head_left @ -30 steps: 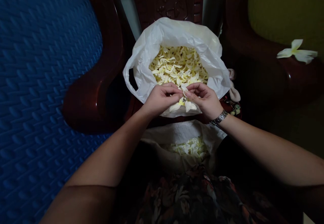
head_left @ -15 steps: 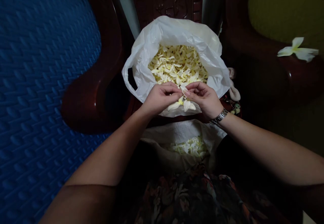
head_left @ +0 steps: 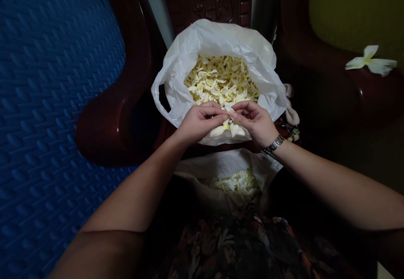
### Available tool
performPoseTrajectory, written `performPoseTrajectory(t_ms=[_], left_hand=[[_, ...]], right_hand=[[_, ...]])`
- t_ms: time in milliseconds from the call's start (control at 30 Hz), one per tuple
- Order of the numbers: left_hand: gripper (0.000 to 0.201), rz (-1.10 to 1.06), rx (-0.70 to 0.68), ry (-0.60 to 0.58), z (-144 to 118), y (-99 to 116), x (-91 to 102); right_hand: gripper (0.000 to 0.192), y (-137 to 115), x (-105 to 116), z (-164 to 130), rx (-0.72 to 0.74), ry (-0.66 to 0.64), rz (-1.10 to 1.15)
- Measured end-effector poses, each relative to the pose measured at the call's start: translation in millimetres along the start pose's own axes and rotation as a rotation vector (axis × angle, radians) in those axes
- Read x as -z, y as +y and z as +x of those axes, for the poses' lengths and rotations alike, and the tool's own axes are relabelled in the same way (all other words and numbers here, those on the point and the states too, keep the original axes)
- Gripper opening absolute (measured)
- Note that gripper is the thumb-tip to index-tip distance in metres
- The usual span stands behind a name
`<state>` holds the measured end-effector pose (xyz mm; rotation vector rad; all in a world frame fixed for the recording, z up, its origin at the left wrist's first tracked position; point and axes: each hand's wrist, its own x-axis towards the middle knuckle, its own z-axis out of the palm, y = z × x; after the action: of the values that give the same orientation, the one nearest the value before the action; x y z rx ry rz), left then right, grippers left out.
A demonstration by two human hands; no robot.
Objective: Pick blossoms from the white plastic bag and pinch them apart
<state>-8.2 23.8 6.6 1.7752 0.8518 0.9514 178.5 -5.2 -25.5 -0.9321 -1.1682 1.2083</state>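
Fingertips of the left hand [head_left: 198,123] and right hand [head_left: 254,122] are pinched on one white flower [head_left: 227,128], held over the petal-filled plastic bag [head_left: 189,47].

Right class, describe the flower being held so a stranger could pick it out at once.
Find the white plastic bag full of petals on the dark red chair. At its near edge the left hand and right hand meet. Between their fingers hangs one whole white flower with a yellow centre, unlike the loose petals behind.

Arms: bare, no sleeves seen | right wrist: metal link watch [head_left: 274,145] worn | lap: dark floral-print garment [head_left: 240,245] worn
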Motion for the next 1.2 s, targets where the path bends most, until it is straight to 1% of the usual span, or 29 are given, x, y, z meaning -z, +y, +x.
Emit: performPoseTrajectory(t_ms=[200, 433, 700, 867, 1033, 1200], left_hand=[[0.013, 0.011, 0.0, 0.013, -0.3, 0.2, -0.7], [0.014, 0.029, 0.006, 0.017, -0.3, 0.0, -1.3], [0.011, 0.0, 0.03, 0.055, -0.2, 0.5, -4.1], [0.009, 0.022, 0.035, 0.076, -0.4, 0.4, -3.6], [0.009, -0.017, 0.012, 0.071, 0.3, -1.5, -2.7], [0.009, -0.05, 0.03, 0.069, 0.7, -1.3, -1.5]], right_hand=[[0.045, 1.4, -0.2, -0.5, -0.001, 0.005, -0.009], [0.046, 2.5, 0.5, -0.1, 0.044, -0.004, -0.072], [0.042, 1.0, -2.3, -3.1, 0.104, 0.004, -0.139], [0.041, 0.4, -4.5, -4.5, 0.1, 0.003, -0.17], [0.041, -1.8, -4.4, -4.2, 0.115, 0.002, -0.169], [0.041, -4.9, -2.6, -3.7, 0.14, -0.001, -0.21]])
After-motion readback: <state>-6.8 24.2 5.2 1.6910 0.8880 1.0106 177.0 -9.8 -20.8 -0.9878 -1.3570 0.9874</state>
